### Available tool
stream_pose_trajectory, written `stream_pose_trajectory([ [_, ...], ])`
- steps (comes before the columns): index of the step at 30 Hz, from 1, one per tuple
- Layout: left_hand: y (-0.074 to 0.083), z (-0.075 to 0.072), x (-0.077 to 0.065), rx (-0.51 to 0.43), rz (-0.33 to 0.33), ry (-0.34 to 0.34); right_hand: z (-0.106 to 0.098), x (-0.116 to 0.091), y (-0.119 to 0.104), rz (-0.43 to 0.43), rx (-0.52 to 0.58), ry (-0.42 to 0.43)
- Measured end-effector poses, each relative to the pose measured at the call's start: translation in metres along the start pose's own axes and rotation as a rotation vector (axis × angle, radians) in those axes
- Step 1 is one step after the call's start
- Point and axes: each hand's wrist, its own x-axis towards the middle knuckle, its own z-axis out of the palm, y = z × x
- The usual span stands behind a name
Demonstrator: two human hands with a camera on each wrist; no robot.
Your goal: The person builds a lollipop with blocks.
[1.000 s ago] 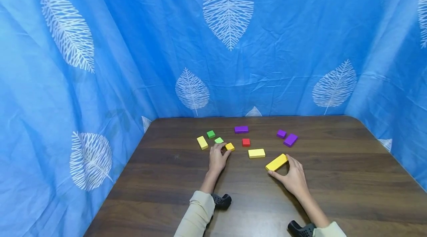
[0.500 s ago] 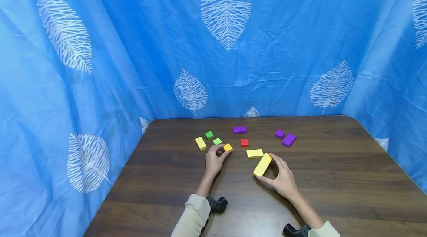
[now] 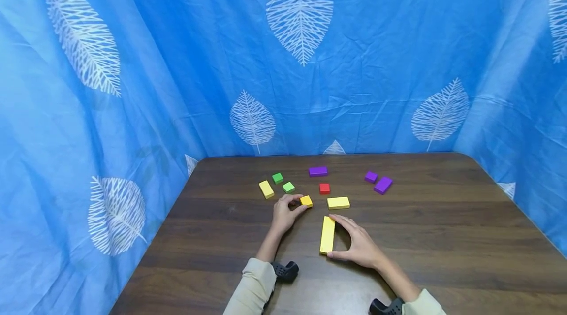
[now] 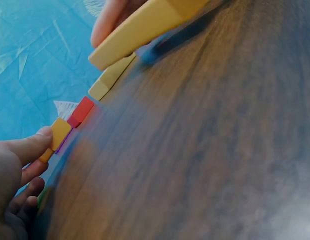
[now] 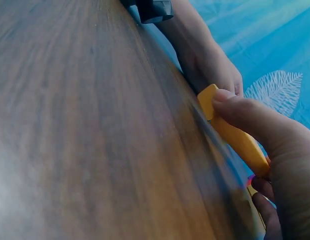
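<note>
Left of the left hand (image 3: 284, 213) and a little beyond its fingers, a pale yellow block (image 3: 267, 189), loose on the table (image 3: 190, 256); then, beyond the same fingers, a dark green block (image 3: 277, 178) and, nearer to them, a light green block (image 3: 289, 187). Pinched between left thumb and forefinger, with a narrow gap: the orange block (image 3: 306, 202); impossible to tell whether touching the table. Farther out past these fingertips, untouched, a long purple block (image 3: 318, 172) and a red block (image 3: 325, 189). Next, gripped by its two ends, with thumb and fingers of the right hand (image 3: 360, 247) spread wide: the long yellow block (image 3: 327, 235), apparently lifted a little, judging by the shadow under it. Just beyond the right fingertips, a second pale yellow block (image 3: 338, 203); well beyond, to the right, a small purple block (image 3: 371, 177) just beside a larger purple block (image 3: 383, 185). Done, by judgement: only a hold on two blocks. Not done: any stacking or joining, with eight blocks ungripped. Probably an early stage.
</note>
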Motion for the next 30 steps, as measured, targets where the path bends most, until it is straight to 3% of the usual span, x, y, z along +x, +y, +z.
stream_pose_trajectory([
  [10, -0.0007, 0.0007, 0.0019, 0.101, 0.024, -0.095, -0.0027, 0.0019, 0.0019, -0.076, -0.019, -0.081],
  [23, 0.0025, 0.0010, -0.0006, 0.120, 0.031, -0.114, -0.0038, 0.0015, -0.0012, -0.083, -0.038, -0.227],
  [27, 0.0020, 0.0022, -0.0002, 0.118, 0.042, -0.110, -0.0021, 0.0009, -0.0008, -0.094, -0.048, -0.228],
  [30, 0.0015, 0.0036, -0.0002, 0.104, 0.041, -0.093, -0.0010, -0.0012, -0.0002, -0.092, -0.042, -0.179],
])
